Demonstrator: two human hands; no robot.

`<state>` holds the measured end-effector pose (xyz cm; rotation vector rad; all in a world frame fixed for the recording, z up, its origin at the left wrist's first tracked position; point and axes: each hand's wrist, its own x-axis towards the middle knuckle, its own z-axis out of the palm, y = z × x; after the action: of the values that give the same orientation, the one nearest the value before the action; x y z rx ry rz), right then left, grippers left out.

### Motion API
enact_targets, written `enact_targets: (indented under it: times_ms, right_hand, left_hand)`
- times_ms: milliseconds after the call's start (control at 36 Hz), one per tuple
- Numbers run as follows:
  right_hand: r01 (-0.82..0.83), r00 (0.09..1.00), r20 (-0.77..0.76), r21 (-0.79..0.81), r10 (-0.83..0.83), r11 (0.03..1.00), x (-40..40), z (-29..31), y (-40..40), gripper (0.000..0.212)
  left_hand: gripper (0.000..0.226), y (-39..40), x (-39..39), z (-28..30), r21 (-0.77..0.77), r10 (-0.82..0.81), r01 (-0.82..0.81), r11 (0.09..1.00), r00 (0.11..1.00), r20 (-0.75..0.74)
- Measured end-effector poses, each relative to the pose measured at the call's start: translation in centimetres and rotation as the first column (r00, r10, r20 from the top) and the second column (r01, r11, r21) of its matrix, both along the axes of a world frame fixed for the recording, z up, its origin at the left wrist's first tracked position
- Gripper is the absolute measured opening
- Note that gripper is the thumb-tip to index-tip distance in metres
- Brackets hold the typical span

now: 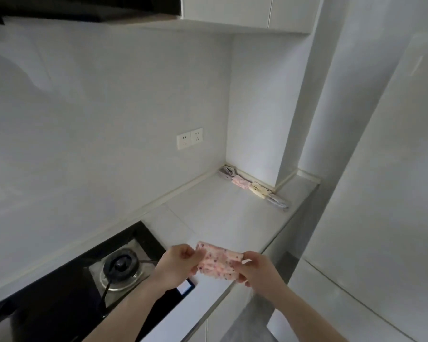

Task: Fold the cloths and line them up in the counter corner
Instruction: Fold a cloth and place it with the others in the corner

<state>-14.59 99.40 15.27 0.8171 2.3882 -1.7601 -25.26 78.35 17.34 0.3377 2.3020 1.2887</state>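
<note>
— What have you got hold of?

— My left hand (181, 264) pinches one short end of the pink flowered cloth (218, 264), my right hand (256, 270) pinches the other; fingers and thumbs of both are clamped on the fabric. It hangs stretched between my grips, already a narrow folded band, held in the air above the front edge of the counter (208, 198).

— How would you finish this fold well?

— I'd judge it best to bring the two ends together evenly, match the corners before pressing the crease, and keep the band taut so the layers don't slip.

— What lies beyond your hands?

— Just left of my left grip, and below it, sits the gas burner (120, 264) in the black hob. Far ahead and to the right, in the counter corner, the finished row (253, 187) runs along the wall.

— How many?

— Four folded cloths there, as far as I can tell: grey, pink, cream, grey. One in my hands. Two wall sockets (189, 138) above.
</note>
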Motion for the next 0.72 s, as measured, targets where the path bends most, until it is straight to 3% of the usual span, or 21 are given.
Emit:
enact_targets:
  times_ms: [111,222,472,722]
  right_hand:
    - [0.150,0.988,0.031,-0.080,-0.148,0.985,-3.5,-1.2,3.2,0.019]
    - [0.243,0.970,0.062,-0.147,-0.237,0.959,-6.9,-2.6,6.0,0.021]
    - [0.448,0.891,0.197,-0.230,-0.409,0.864,-13.2,-7.0,10.0,0.007]
    - [0.511,0.844,0.309,-0.208,-0.440,0.834,-23.5,-12.9,15.0,0.010]
  left_hand:
    - [0.030,4.8,-4.5,-0.7,0.010,-0.032,0.031,0.999,0.996,0.086]
    - [0.016,7.5,-9.4,-1.2,-0.057,-0.059,0.063,0.996,0.995,0.075]
    - [0.011,9.1,-15.8,-4.2,-0.161,-0.137,0.149,0.976,0.987,0.085]
    - [0.008,10.1,-21.0,-6.0,-0.204,-0.005,0.020,0.979,0.998,0.070]
